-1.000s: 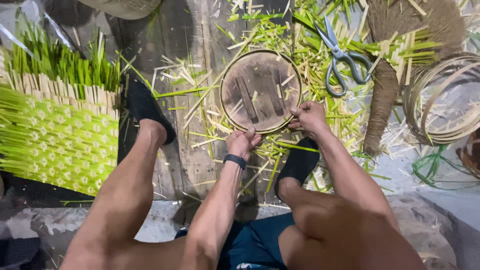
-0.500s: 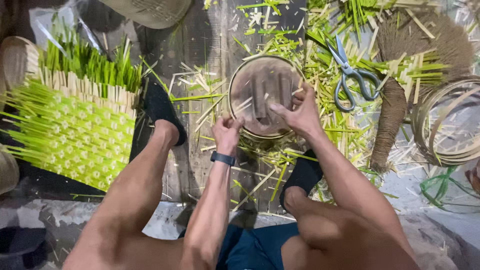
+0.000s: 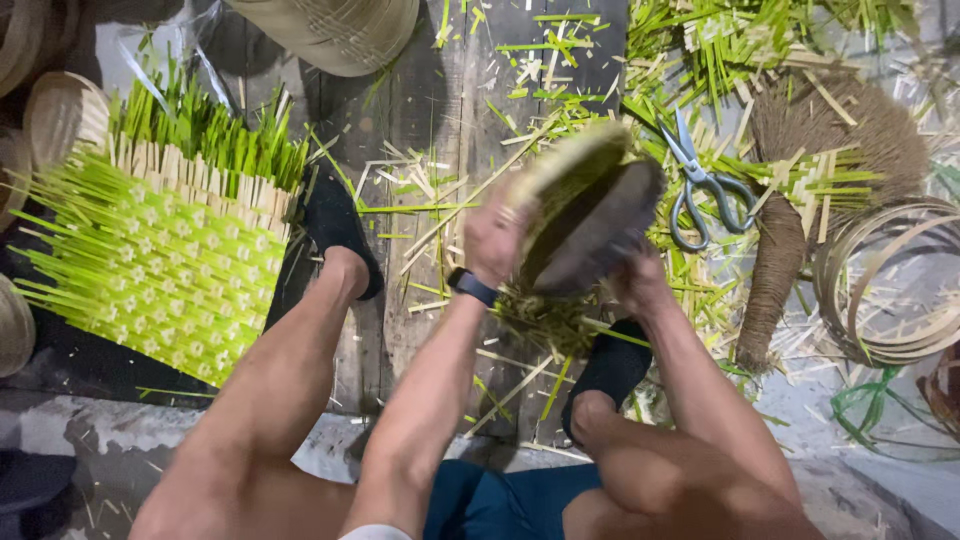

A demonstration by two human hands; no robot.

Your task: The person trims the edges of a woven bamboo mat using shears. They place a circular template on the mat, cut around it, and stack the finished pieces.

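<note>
My left hand and my right hand both grip a round woven basket, lifted off the floor and tilted on edge, its green woven side toward the left and its dark inside toward the right. Loose green strip ends hang from its lower rim. A dark band is on my left wrist. My knees and black socked feet frame the basket from below.
A flat green woven mat lies left of my left foot. Scissors rest among scattered green strips on the wooden floor. A brown fibre brush, coiled bamboo hoops and woven baskets surround the spot.
The round basket has been lifted from the floor and turned up on edge between both hands. The view moved closer and shifted.
</note>
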